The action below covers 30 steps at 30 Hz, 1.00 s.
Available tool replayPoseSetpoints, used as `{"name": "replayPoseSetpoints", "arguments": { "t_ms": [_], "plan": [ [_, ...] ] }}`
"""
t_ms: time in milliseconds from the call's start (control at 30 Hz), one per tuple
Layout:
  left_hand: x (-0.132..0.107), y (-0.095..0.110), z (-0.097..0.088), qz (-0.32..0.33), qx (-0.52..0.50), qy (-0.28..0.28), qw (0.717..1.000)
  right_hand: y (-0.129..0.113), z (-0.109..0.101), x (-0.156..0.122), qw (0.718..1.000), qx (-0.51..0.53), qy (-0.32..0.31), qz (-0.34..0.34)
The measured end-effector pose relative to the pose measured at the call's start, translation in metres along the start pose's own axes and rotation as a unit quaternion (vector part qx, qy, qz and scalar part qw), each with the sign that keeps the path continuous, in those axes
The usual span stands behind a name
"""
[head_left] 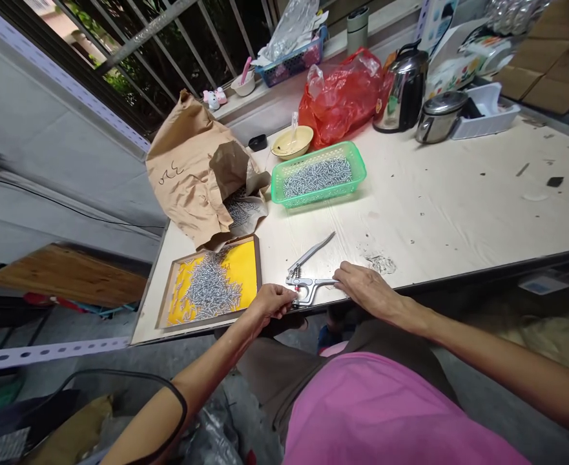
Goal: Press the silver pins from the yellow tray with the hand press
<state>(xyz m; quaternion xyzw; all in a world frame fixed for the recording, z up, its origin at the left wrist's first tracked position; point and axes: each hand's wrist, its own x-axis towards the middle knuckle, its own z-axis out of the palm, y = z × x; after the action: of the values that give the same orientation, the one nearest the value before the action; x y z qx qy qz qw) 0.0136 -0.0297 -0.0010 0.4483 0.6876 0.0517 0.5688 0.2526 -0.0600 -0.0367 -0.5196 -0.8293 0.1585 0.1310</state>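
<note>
A pair of grey hand pliers [308, 284], like snap-fastener pliers, lies near the table's front edge with its handles spread apart. My right hand [364, 287] is closed on the end of the lower handle. At the jaw end, my left hand [275, 301] has thumb and fingers pinched together; what they hold, if anything, is too small to make out. A bit of red shows at the jaw. To the left, a shallow tray [259, 265] with a yellow bottom bears a heap of small silvery metal pieces [211, 287].
Behind stand a green basket [278, 195] of similar metal pieces and an open brown paper bag [182, 181] spilling more. Farther back are a yellow bowl [301, 143], a red plastic bag [345, 90], a kettle [403, 87] and a steel pot [439, 116]. The table edge [458, 278] runs close before me.
</note>
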Motion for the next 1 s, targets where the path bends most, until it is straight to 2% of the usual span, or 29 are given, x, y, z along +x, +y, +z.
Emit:
{"name": "replayPoseSetpoints", "arguments": {
  "t_ms": [167, 300, 433, 600, 700, 833, 1000],
  "plan": [
    [-0.001, 0.004, -0.002, 0.008, 0.017, -0.024, 1.0, 0.007, -0.013, 0.002, 0.999, 0.003, -0.009, -0.038],
    [-0.001, 0.002, -0.003, 0.019, 0.018, -0.028, 0.999, 0.024, -0.024, 0.02, 0.998, -0.027, -0.013, -0.054],
    [-0.001, 0.001, -0.002, 0.022, 0.022, -0.025, 0.999, 0.04, -0.024, 0.043, 0.992, -0.045, -0.069, -0.099],
    [0.0, 0.001, -0.002, 0.018, 0.032, -0.014, 0.999, 0.052, -0.021, 0.058, 0.988, -0.044, -0.081, -0.124],
    [0.001, 0.0, -0.003, 0.016, 0.033, -0.018, 0.999, 0.051, -0.025, 0.063, 0.985, -0.05, -0.101, -0.127],
    [0.001, 0.0, -0.002, 0.013, 0.024, -0.015, 1.0, 0.044, -0.031, 0.066, 0.986, -0.053, -0.088, -0.127],
    [-0.004, -0.001, -0.001, 0.012, 0.046, 0.004, 0.999, 0.033, -0.039, 0.057, 0.989, -0.064, -0.086, -0.106]
  ]
}}
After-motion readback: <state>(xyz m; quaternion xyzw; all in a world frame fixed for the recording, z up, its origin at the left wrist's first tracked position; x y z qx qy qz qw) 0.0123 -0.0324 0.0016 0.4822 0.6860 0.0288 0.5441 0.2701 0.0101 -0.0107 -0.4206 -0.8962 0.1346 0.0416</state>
